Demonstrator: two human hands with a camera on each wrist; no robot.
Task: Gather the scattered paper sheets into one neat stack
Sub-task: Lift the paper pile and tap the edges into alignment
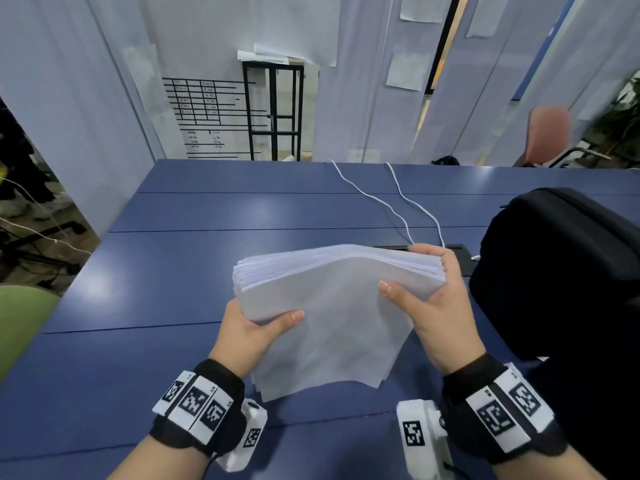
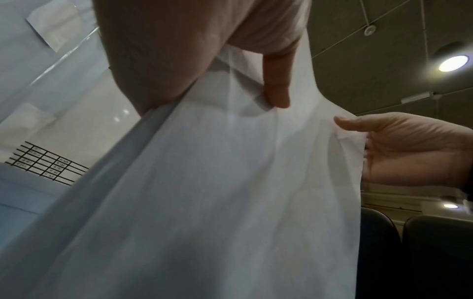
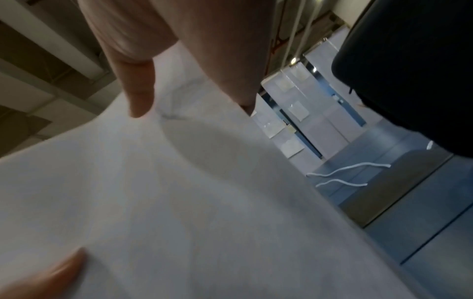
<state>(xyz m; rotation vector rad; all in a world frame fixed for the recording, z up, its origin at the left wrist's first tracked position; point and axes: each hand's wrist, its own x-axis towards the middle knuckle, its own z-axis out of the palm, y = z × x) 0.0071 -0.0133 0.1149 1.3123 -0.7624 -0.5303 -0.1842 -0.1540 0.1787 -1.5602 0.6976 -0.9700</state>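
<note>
White paper stack (image 1: 332, 306) pinched at side edges by left hand (image 1: 249, 334) and right hand (image 1: 440, 306), upright above bare blue bench (image 1: 173, 271), backpack (image 1: 561, 271) close right.

The fingers of the left hand (image 1: 251, 332) are hidden behind the paper stack (image 1: 332, 306), only its thumb shows in the head view. The lower edge of the stack is cut off by the frame in both wrist views, and the right wrist view is blurred. The black bag (image 1: 568, 271) and the green chair (image 1: 20, 320) are cut by the picture's edges.
</note>
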